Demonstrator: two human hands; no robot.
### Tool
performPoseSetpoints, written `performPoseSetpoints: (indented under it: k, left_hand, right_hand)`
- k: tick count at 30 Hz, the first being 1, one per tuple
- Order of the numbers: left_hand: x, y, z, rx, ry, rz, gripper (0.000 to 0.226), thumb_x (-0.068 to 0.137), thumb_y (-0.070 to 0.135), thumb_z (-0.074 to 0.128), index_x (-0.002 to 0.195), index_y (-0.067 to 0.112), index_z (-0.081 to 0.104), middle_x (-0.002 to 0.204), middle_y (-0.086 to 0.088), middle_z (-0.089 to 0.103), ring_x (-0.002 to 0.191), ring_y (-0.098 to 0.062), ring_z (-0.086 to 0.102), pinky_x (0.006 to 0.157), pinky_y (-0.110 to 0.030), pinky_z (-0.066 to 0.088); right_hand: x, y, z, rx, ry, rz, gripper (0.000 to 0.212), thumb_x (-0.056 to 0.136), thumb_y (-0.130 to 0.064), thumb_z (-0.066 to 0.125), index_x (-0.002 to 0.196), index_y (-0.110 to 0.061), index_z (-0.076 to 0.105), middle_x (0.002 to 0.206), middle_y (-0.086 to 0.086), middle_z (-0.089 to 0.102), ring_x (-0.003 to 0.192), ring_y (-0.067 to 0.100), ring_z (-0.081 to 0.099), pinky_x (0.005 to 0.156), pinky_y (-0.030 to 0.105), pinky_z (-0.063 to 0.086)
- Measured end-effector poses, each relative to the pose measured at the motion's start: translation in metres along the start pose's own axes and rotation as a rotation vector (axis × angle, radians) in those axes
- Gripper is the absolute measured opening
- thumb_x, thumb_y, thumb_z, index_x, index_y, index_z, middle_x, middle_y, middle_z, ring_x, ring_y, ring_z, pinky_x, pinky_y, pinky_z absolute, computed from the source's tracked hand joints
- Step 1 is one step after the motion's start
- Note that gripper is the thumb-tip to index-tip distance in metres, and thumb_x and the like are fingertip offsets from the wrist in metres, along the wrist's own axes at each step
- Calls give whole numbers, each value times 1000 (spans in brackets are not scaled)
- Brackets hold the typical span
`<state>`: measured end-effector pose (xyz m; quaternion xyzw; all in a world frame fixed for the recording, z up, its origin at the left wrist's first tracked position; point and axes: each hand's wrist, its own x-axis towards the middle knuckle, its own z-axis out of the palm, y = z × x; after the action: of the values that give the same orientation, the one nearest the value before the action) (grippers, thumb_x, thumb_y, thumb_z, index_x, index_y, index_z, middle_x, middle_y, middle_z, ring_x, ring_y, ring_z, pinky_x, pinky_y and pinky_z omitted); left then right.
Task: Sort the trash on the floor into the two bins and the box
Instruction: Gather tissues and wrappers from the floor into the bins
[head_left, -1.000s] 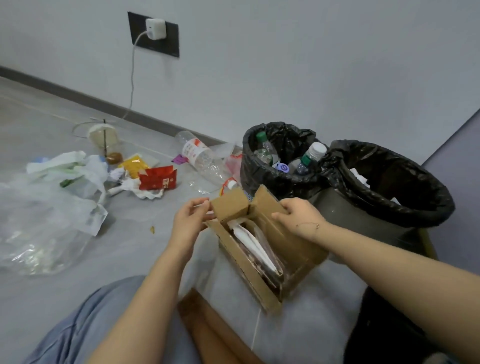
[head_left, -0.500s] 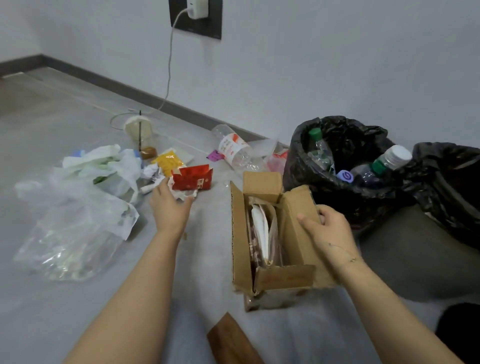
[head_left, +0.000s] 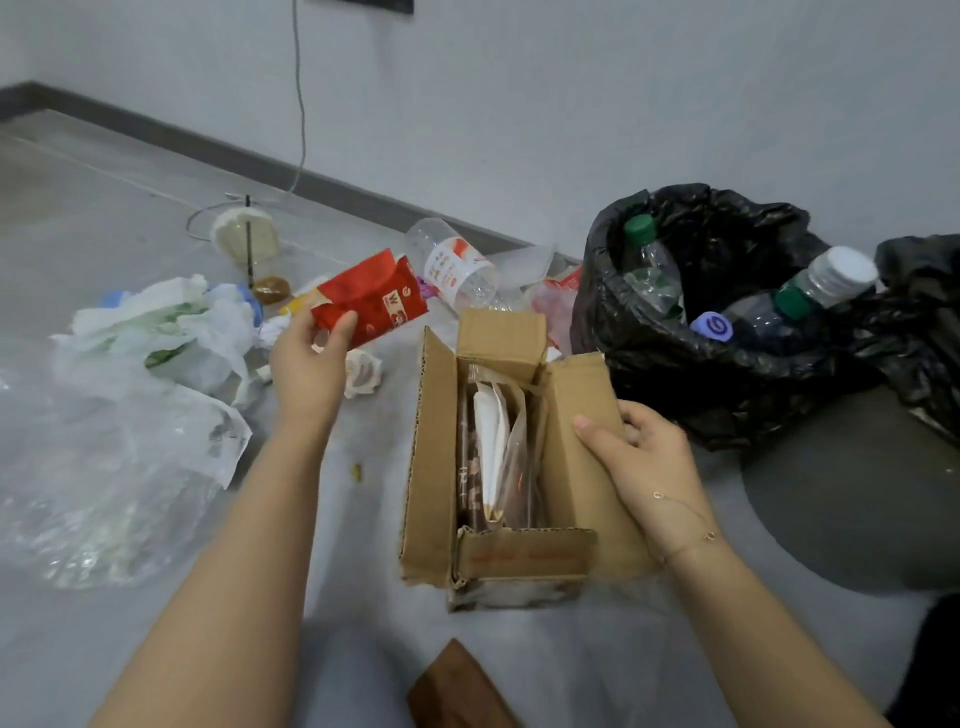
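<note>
My left hand (head_left: 309, 358) grips a red carton wrapper (head_left: 374, 299), lifted off the floor just left of the open cardboard box (head_left: 434, 457). The box stands on the floor with paper and plastic wrappers inside. My right hand (head_left: 644, 467) holds the box's right flap. Behind the box stands a black-lined bin (head_left: 727, 364) with several plastic bottles in it. A second black-lined bin (head_left: 924, 322) is cut off at the right edge.
On the floor at left lie clear and white plastic bags (head_left: 130, 415), a crumpled tissue (head_left: 363, 371), a clear bottle (head_left: 452, 270) and a plastic cup with a straw (head_left: 249, 244). A cable hangs down the wall. A brown piece lies at the bottom edge.
My left hand left the box, reached to the litter pile, took the red wrapper and now lifts it toward the box. My right hand stays on the box flap.
</note>
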<state>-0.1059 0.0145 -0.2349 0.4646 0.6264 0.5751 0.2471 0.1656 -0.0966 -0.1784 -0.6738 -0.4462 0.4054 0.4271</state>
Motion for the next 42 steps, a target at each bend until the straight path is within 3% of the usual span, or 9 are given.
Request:
performPoseSetpoints:
  k: [6, 10, 14, 22, 26, 34, 37, 39, 42]
  left_hand:
    - [-47, 95, -29, -371, -37, -8, 8, 92, 20, 63, 98, 15, 66, 92, 3, 72, 89, -10, 68, 80, -25, 54]
    - [-98, 139, -33, -520, -153, -17, 9, 92, 15, 59, 97, 18, 66, 89, 4, 75, 87, -10, 68, 81, -23, 55]
    - [-144, 164, -9, -602, -299, -98, 18, 91, 14, 61, 107, 8, 66, 96, -4, 75, 89, -14, 69, 80, -26, 54]
    - [-196, 207, 63, -635, -582, -103, 9, 89, 8, 64, 98, 8, 66, 91, -3, 74, 85, -12, 68, 79, -25, 54]
    - [-210, 239, 96, -623, -587, -104, 21, 85, 22, 70, 100, 7, 66, 96, -12, 73, 91, -24, 69, 85, -39, 53]
    - [-216, 250, 124, -460, -569, -102, 22, 83, 8, 72, 103, 8, 63, 91, 3, 63, 80, -5, 58, 73, -9, 49]
    - [-221, 234, 126, -406, -569, -138, 18, 84, 4, 69, 97, 14, 64, 98, 1, 66, 92, -13, 60, 80, -17, 49]
    - [-226, 228, 127, -411, -559, -156, 21, 85, 1, 67, 92, 21, 63, 99, 1, 66, 94, -14, 60, 78, -17, 48]
    - [-235, 227, 126, -407, -573, -166, 24, 86, 0, 66, 90, 24, 63, 98, 2, 65, 93, -11, 60, 72, -16, 46]
  right_hand:
    - [-21, -35, -14, -178, 32, -218, 47, 82, -13, 71, 127, -19, 58, 122, -8, 56, 112, 7, 55, 97, 23, 45]
    - [-36, -87, -26, 314, -391, -8, 55, 80, -29, 71, 131, -25, 53, 127, -3, 59, 108, 14, 64, 90, 36, 55]
    - [-50, -115, -41, 306, -496, -11, 67, 75, -31, 72, 134, -29, 42, 120, 3, 66, 101, 24, 69, 86, 40, 56]
    - [-61, -116, -120, 197, -99, 76, 16, 87, -29, 66, 96, -15, 66, 95, 6, 71, 77, 14, 70, 62, 24, 55]
    - [-59, -127, -157, 152, 116, -53, 20, 88, -23, 66, 101, -8, 67, 97, 10, 72, 76, 16, 67, 57, 21, 52]
    - [-28, -136, -232, 213, 538, -76, 8, 84, -21, 70, 81, -16, 64, 75, -4, 63, 65, 11, 59, 40, 15, 45]
    - [-17, -123, -257, 180, 577, 129, 35, 85, -21, 69, 114, -3, 61, 99, 6, 67, 74, 18, 63, 31, 15, 40]
    - [-13, -112, -263, 138, 426, 303, 47, 97, -16, 51, 138, 5, 40, 133, 15, 52, 114, 28, 57, 59, 14, 54]
    - [-27, -109, -258, 107, 371, 434, 42, 104, -13, 33, 141, 4, 31, 148, 10, 38, 134, 23, 42, 105, 27, 37]
